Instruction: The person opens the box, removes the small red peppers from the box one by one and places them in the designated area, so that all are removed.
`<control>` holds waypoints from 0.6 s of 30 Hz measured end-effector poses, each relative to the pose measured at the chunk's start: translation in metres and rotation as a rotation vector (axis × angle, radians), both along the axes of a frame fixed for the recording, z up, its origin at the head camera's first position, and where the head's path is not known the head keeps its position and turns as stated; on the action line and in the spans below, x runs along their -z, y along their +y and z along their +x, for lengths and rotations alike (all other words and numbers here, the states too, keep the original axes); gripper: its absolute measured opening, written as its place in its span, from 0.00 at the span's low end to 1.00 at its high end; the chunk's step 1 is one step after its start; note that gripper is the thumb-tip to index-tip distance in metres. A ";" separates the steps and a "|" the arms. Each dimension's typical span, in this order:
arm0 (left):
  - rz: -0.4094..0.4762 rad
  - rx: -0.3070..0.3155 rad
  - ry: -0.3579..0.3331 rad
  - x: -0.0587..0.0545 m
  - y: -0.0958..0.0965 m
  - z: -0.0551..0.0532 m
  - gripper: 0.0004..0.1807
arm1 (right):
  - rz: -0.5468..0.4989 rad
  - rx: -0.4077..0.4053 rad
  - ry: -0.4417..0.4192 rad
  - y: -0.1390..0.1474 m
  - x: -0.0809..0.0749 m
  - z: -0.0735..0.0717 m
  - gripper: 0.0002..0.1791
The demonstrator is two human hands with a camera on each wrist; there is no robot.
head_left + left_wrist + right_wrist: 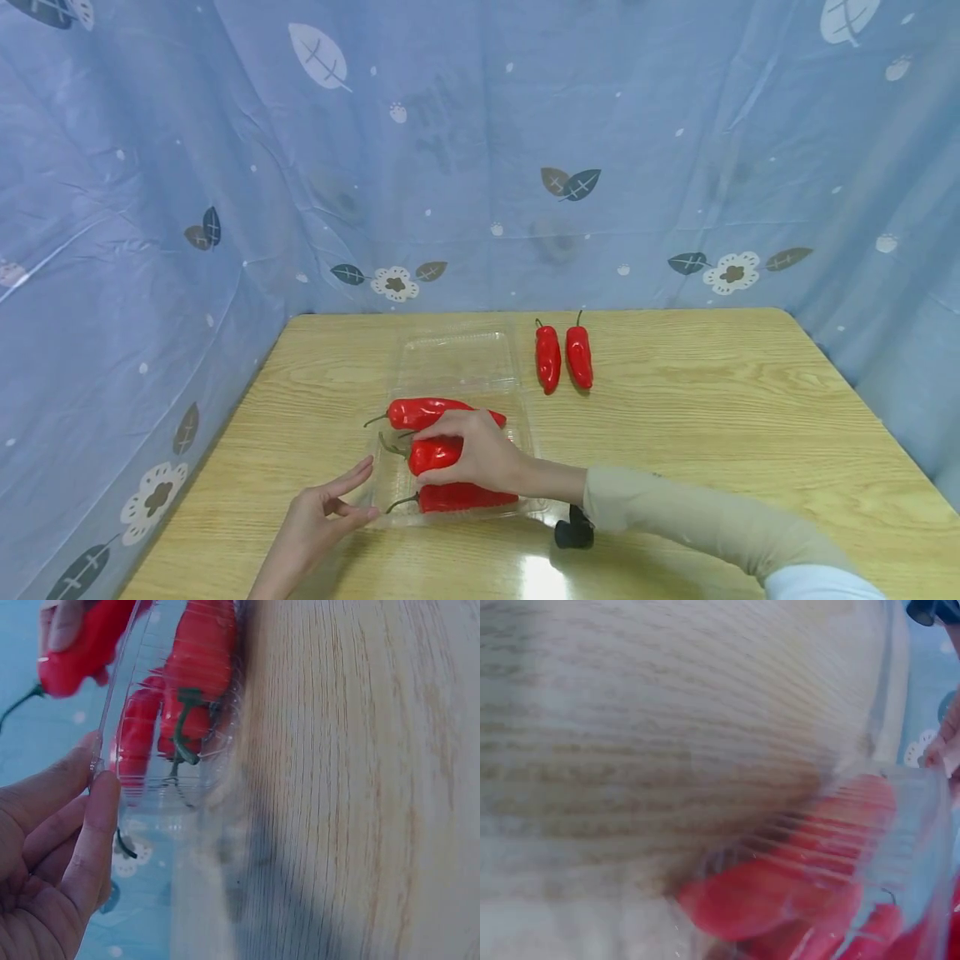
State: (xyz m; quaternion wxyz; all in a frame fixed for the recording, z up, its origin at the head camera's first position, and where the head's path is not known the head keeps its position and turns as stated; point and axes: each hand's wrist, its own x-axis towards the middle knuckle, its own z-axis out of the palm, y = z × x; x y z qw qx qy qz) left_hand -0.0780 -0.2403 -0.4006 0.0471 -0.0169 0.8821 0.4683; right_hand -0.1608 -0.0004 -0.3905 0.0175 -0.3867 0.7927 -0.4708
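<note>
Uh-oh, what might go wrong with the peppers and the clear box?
The held pepper might slip from the right grip and bump the front pepper. The left grip pinches just the edge of the box, so the box may bend or tip. The back pepper has its stem poking past the side, so it might block the lid.

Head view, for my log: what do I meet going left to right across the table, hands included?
Left hand → right hand → left loose red pepper → right loose red pepper. The clear plastic container is left out, as the right hand overlaps it.
</note>
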 end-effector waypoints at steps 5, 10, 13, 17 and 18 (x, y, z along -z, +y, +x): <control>0.007 0.010 0.003 0.000 -0.001 0.000 0.32 | -0.003 -0.004 -0.021 0.006 -0.013 -0.003 0.23; 0.002 -0.009 0.000 0.000 0.000 -0.001 0.32 | 0.096 -0.034 -0.041 0.018 -0.026 -0.005 0.23; 0.003 -0.018 -0.007 0.001 0.000 -0.001 0.32 | 0.129 -0.012 -0.044 0.031 -0.030 -0.005 0.23; 0.001 -0.001 -0.014 0.000 -0.001 -0.001 0.32 | 0.105 0.064 -0.043 0.054 -0.030 -0.007 0.23; -0.001 -0.003 -0.018 -0.001 -0.001 -0.001 0.33 | 0.093 0.087 -0.038 0.061 -0.030 -0.007 0.22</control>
